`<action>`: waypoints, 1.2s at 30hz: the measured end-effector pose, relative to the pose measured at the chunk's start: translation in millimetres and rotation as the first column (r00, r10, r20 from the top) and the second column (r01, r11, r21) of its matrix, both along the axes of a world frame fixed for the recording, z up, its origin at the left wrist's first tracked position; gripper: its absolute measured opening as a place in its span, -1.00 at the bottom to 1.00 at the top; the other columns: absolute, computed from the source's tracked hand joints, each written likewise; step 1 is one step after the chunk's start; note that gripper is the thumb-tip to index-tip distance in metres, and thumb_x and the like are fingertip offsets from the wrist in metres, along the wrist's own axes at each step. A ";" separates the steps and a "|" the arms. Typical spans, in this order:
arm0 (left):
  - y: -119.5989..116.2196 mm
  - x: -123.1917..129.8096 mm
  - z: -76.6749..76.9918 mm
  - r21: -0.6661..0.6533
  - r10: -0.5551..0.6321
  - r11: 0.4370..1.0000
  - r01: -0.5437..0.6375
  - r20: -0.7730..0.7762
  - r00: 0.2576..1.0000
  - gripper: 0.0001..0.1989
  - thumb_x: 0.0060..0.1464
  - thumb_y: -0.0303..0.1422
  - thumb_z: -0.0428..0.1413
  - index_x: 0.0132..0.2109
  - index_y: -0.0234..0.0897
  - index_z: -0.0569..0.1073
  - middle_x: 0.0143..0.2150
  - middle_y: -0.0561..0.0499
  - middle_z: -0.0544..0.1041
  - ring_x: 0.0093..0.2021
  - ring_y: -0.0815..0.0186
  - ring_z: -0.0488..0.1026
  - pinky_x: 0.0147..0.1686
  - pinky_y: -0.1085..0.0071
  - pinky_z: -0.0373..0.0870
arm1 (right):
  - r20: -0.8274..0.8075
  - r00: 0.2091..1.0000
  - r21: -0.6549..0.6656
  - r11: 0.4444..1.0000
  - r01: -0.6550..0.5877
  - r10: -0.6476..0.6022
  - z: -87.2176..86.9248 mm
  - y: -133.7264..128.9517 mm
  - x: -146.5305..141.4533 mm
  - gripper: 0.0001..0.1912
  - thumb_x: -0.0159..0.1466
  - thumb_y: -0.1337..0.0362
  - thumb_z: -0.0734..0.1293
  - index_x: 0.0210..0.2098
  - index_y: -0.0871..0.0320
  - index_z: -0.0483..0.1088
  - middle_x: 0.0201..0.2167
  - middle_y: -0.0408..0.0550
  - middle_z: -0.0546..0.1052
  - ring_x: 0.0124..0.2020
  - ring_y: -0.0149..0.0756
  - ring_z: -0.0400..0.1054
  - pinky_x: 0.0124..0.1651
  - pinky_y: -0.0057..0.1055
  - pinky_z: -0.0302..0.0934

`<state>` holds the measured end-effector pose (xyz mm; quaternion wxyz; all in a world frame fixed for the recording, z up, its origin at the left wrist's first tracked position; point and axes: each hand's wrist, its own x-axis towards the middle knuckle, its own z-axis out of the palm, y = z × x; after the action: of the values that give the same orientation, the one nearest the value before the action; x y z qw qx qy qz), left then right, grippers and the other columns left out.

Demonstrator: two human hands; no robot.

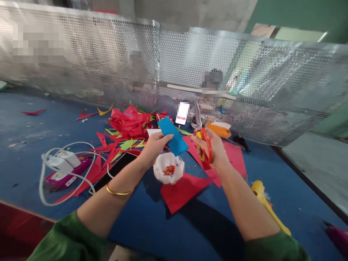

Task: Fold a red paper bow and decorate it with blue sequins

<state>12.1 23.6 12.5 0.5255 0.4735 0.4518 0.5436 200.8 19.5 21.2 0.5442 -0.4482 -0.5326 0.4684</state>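
Note:
A blue rectangle of paper [174, 139] is pinched between the thumb and fingers of my left hand [155, 146]. My right hand [213, 146] grips red-and-yellow scissors [207, 145] by the handles, blades pointing up and away. Below the blue paper stands a white bowl [169, 179] with small red and yellow bits inside. A red sheet [183, 192] lies partly beneath the bowl's right side, and another red sheet [236, 156] lies under and beyond my right hand.
Red and green scraps [127, 123] are heaped behind my left hand. A purple power strip [67, 174] with white plugs and a dark phone [116, 170] lie left. A yellow tool [268, 206] lies right. Behind stands a perforated metal screen [182, 54], with a lit phone [182, 113] before it.

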 end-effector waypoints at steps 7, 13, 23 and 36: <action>11.7 -10.0 -20.5 -0.059 0.092 0.994 -0.090 0.044 0.995 -0.74 -0.06 -0.19 0.26 -0.46 -0.32 0.51 -0.55 0.02 0.53 -0.58 0.38 0.40 -0.54 0.47 0.32 | 0.003 0.998 -0.156 0.986 -0.064 0.066 -39.7 12.8 -12.2 -0.32 -0.17 0.01 0.61 -0.16 0.09 0.30 -0.58 -0.36 0.43 -0.80 -0.51 0.18 -0.78 -0.54 -0.01; 12.5 -4.1 -29.1 -0.093 0.058 0.994 -0.054 0.044 0.997 -0.76 -0.02 -0.23 0.26 -0.48 -0.32 0.50 -0.54 -0.02 0.55 -0.57 0.36 0.42 -0.54 0.46 0.33 | -0.017 1.000 -0.148 0.989 -0.027 0.025 -44.6 13.1 -15.2 -0.37 -0.11 0.03 0.58 -0.14 0.09 0.31 -0.53 -0.34 0.46 -0.79 -0.54 0.18 -0.78 -0.54 0.02; 6.5 -0.1 -31.3 -0.145 -0.123 0.982 0.121 -0.005 0.992 -0.80 -0.13 -0.29 0.35 -0.39 -0.34 0.60 -0.42 -0.08 0.62 -0.48 0.35 0.47 -0.53 0.48 0.36 | -0.075 0.996 -0.105 0.994 0.040 -0.048 -51.3 14.1 -17.2 -0.41 -0.11 0.16 0.59 -0.16 0.08 0.30 -0.59 -0.37 0.46 -0.82 -0.52 0.18 -0.78 -0.56 0.01; 4.7 -1.5 -30.8 -0.176 -0.156 0.973 0.149 -0.027 0.987 -0.89 -0.05 -0.37 0.28 -0.41 -0.35 0.57 -0.49 -0.01 0.59 -0.54 0.41 0.47 -0.60 0.56 0.24 | -0.090 0.996 -0.163 0.986 -0.025 0.011 -52.1 4.7 -23.8 -0.45 -0.06 0.10 0.58 -0.17 0.07 0.32 -0.71 -0.41 0.35 -0.81 -0.49 0.14 -0.79 -0.57 -0.02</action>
<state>10.7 28.3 -18.3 0.5959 0.4701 0.4701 0.4505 177.0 24.2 -30.9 0.5242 -0.4655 -0.4715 0.5350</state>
